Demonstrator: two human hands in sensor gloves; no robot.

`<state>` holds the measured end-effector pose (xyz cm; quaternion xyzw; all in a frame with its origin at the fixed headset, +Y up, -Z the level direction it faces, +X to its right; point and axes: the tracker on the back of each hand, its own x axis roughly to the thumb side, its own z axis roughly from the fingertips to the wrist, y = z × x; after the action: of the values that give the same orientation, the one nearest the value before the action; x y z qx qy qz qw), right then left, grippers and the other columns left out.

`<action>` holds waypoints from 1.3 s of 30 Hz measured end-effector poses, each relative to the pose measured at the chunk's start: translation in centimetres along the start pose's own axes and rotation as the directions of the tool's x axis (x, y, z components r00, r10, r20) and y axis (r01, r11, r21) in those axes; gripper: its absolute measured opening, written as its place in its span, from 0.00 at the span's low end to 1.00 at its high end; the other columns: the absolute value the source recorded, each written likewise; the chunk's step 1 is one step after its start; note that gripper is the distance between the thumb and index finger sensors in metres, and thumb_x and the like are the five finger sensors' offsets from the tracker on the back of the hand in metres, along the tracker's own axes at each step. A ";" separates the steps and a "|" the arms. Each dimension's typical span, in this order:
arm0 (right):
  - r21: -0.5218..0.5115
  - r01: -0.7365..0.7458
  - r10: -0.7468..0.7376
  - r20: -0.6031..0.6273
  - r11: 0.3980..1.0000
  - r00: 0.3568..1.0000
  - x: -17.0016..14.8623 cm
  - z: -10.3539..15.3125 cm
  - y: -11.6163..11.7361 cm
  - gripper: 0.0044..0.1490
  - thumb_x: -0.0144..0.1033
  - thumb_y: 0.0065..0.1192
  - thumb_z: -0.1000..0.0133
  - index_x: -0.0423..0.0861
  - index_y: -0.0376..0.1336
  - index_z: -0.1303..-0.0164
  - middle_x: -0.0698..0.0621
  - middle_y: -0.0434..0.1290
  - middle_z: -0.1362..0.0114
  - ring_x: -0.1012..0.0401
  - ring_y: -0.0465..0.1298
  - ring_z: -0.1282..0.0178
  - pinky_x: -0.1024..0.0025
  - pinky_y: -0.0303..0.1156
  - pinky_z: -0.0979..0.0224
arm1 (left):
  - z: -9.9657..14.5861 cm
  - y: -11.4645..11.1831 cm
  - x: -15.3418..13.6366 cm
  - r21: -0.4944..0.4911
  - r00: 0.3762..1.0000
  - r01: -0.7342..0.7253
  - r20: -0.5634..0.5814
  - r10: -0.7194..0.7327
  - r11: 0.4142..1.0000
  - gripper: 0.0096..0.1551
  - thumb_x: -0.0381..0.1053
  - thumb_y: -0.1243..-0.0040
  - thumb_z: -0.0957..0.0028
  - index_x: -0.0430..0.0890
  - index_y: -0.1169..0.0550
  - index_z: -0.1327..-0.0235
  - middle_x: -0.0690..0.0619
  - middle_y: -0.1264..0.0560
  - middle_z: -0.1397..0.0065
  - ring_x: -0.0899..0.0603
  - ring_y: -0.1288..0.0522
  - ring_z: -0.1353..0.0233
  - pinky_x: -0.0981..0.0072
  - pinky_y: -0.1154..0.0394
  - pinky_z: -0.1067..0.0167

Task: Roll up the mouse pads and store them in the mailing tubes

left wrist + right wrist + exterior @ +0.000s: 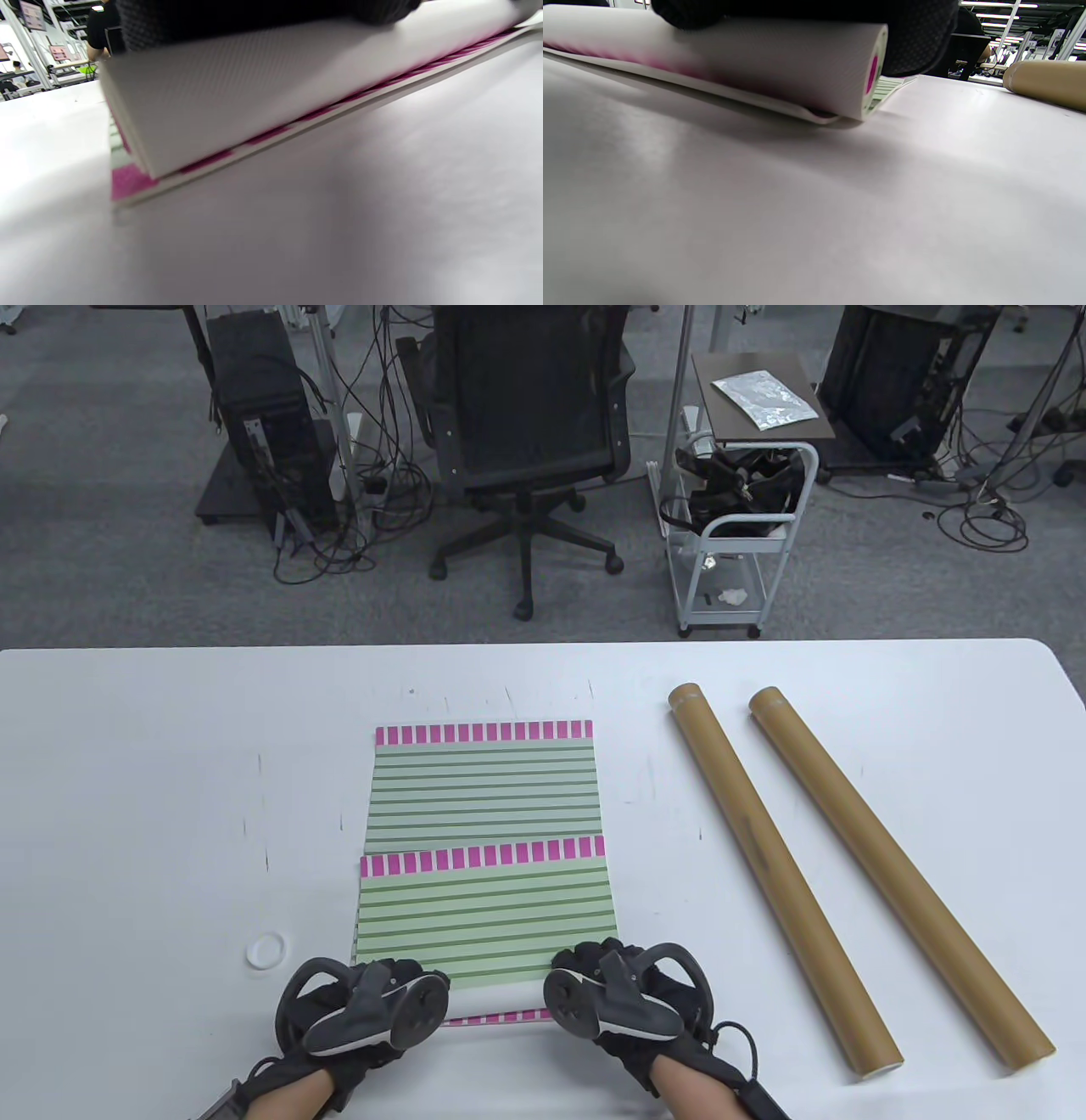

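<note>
Two green-striped mouse pads with magenta bands lie mid-table; the near pad (486,912) overlaps the far pad (484,793). The near pad's front edge is curled over into a short roll (496,1003) with its white underside out. My left hand (386,993) grips the roll's left end and my right hand (594,980) grips its right end. The roll shows under my fingers in the left wrist view (263,80) and the right wrist view (780,63). A flat magenta-striped edge (496,1021) lies under the roll. Two brown mailing tubes (780,882) (899,874) lie diagonally to the right.
A white ring-shaped cap (266,951) lies on the table left of my left hand. One tube's end shows in the right wrist view (1043,82). An office chair (526,415) and a cart (738,517) stand beyond the table's far edge.
</note>
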<state>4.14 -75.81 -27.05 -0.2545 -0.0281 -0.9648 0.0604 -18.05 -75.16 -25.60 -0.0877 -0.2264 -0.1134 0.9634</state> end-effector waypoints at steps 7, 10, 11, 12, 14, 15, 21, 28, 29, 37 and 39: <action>-0.001 -0.007 0.007 -0.001 1.000 1.000 0.2 0.0 0.0 0.32 0.43 0.46 0.44 0.48 0.64 0.30 0.46 0.71 0.30 0.48 0.73 0.35 0.51 0.70 0.30 | 0.2 0.2 0.9 0.079 0.997 0.072 0.003 -0.072 0.994 0.28 0.58 0.41 0.56 0.58 0.26 0.39 0.58 0.22 0.37 0.49 0.19 0.38 0.63 0.20 0.39; -0.057 -0.068 0.070 0.029 0.996 0.997 1.2 0.4 -0.7 0.34 0.44 0.53 0.45 0.46 0.63 0.28 0.45 0.71 0.29 0.48 0.73 0.34 0.51 0.70 0.30 | -0.1 -0.1 0.3 0.066 1.000 0.014 -0.004 -0.014 0.998 0.27 0.57 0.43 0.55 0.59 0.27 0.38 0.58 0.23 0.36 0.49 0.19 0.37 0.63 0.20 0.38; -0.059 -0.101 0.103 0.034 0.993 0.994 1.3 0.4 -0.8 0.35 0.45 0.55 0.46 0.47 0.63 0.28 0.46 0.71 0.29 0.49 0.74 0.34 0.52 0.71 0.31 | -0.2 -0.2 0.2 0.060 1.000 0.003 -0.003 -0.003 0.998 0.27 0.56 0.44 0.54 0.59 0.27 0.38 0.58 0.23 0.36 0.49 0.20 0.37 0.63 0.21 0.37; -0.047 -0.122 0.123 0.035 0.991 0.992 1.3 0.3 -0.7 0.35 0.46 0.55 0.46 0.47 0.62 0.28 0.47 0.71 0.29 0.50 0.74 0.35 0.53 0.72 0.31 | -0.3 -0.2 0.0 0.050 1.000 -0.010 -0.005 0.011 0.999 0.27 0.56 0.45 0.54 0.59 0.27 0.38 0.58 0.23 0.36 0.49 0.20 0.37 0.62 0.21 0.37; -0.020 -0.057 0.058 0.023 0.998 0.998 0.9 0.1 -0.4 0.35 0.45 0.53 0.45 0.47 0.61 0.27 0.46 0.70 0.28 0.48 0.73 0.34 0.52 0.70 0.30 | -0.4 -0.4 -0.2 0.041 0.999 -0.032 -0.007 0.032 0.999 0.27 0.56 0.47 0.53 0.59 0.27 0.37 0.58 0.23 0.35 0.49 0.20 0.36 0.62 0.21 0.37; -0.011 -0.024 0.024 0.020 1.000 1.000 0.7 0.1 -0.4 0.35 0.45 0.53 0.45 0.46 0.62 0.27 0.46 0.70 0.28 0.48 0.73 0.34 0.51 0.70 0.30 | -0.4 -0.4 -0.4 0.035 0.999 -0.042 0.002 0.042 0.999 0.28 0.57 0.46 0.53 0.59 0.28 0.37 0.58 0.23 0.35 0.49 0.20 0.35 0.62 0.21 0.36; -0.010 -0.042 0.042 0.031 0.999 0.999 0.7 0.0 -0.3 0.35 0.45 0.52 0.45 0.47 0.62 0.27 0.46 0.70 0.28 0.48 0.73 0.34 0.51 0.70 0.30 | -0.3 -0.7 -1.0 0.017 0.996 -0.086 0.015 0.086 0.996 0.32 0.60 0.42 0.56 0.60 0.30 0.35 0.59 0.24 0.34 0.49 0.21 0.34 0.61 0.22 0.34; -0.007 -0.037 0.037 0.034 0.999 0.999 0.6 0.2 -0.4 0.35 0.45 0.52 0.45 0.47 0.61 0.27 0.45 0.70 0.28 0.48 0.73 0.34 0.51 0.69 0.30 | -0.3 -0.7 -0.7 0.033 0.998 -0.068 0.009 0.068 0.997 0.31 0.59 0.42 0.56 0.59 0.29 0.36 0.59 0.24 0.35 0.49 0.21 0.35 0.62 0.22 0.35; -0.007 -0.036 0.036 0.034 0.999 0.999 0.6 0.2 -0.3 0.35 0.46 0.52 0.45 0.47 0.62 0.27 0.46 0.70 0.28 0.48 0.73 0.34 0.51 0.70 0.30 | -0.2 -0.7 -0.6 0.037 0.998 -0.063 0.009 0.063 0.997 0.31 0.59 0.43 0.56 0.59 0.29 0.36 0.58 0.24 0.35 0.49 0.21 0.35 0.62 0.22 0.36; 0.032 0.001 -0.003 0.077 0.999 0.997 0.5 0.7 -0.7 0.35 0.47 0.54 0.46 0.47 0.64 0.29 0.46 0.73 0.31 0.49 0.75 0.38 0.52 0.72 0.33 | 0.3 -0.6 -0.1 0.038 0.997 -0.032 0.065 0.030 0.999 0.30 0.58 0.43 0.56 0.59 0.28 0.37 0.58 0.22 0.37 0.49 0.18 0.39 0.64 0.19 0.41; 0.032 0.005 -0.007 0.075 0.999 0.997 0.5 0.6 -0.5 0.34 0.46 0.53 0.46 0.46 0.64 0.29 0.46 0.73 0.31 0.49 0.75 0.38 0.52 0.72 0.32 | 0.3 -0.6 -0.1 0.034 0.998 -0.033 0.063 0.031 0.999 0.29 0.58 0.44 0.56 0.59 0.28 0.37 0.58 0.22 0.36 0.49 0.18 0.38 0.64 0.19 0.40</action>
<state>3.95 -75.35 -26.36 -0.2895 -0.0463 -0.9541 0.0604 -18.39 -75.62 -25.34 -0.0778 -0.2567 -0.0913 0.9590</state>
